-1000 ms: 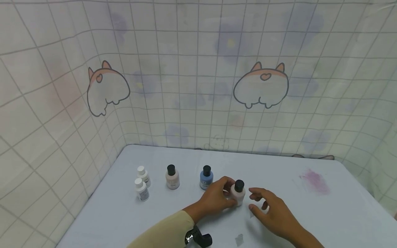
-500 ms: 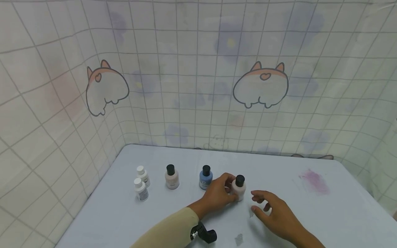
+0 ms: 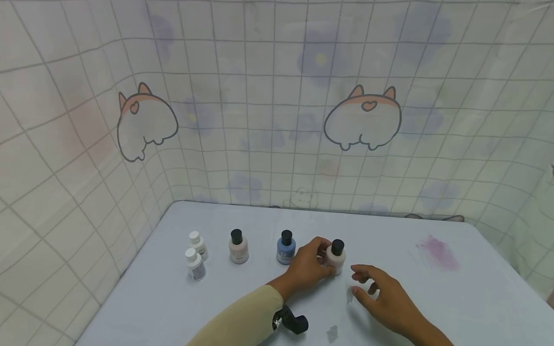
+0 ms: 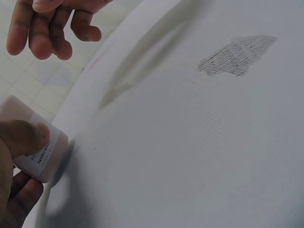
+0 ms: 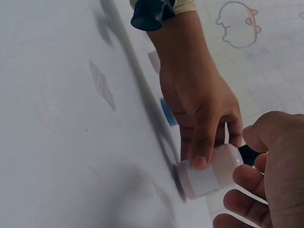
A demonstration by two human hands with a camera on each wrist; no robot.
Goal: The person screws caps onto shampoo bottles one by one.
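My left hand (image 3: 308, 265) grips a pale pink bottle (image 3: 337, 258) with a black cap, thumb on its near side and fingers behind. The bottle stands roughly upright, its base close to the table; whether it touches cannot be told. In the left wrist view the thumb presses on the white label of the bottle (image 4: 53, 149). My right hand (image 3: 384, 299) hovers just right of the bottle, fingers loosely bent, holding nothing. In the right wrist view its fingers (image 5: 249, 178) are near the black cap. A blue bottle (image 3: 286, 252) with a black cap stands just left of my left hand.
Further left stands another pale pink bottle (image 3: 239, 251) with a black cap. Two small white bottles (image 3: 196, 269) stand close together at the left. The white table (image 3: 143, 298) bears a pink stain (image 3: 439, 252) and grey patches (image 3: 332, 334). A patterned curtain (image 3: 277, 144) hangs behind.
My left hand has moved the pale pink bottle away from me and slightly right. The right hand has shifted slightly right, still empty. The other bottles stay in place.
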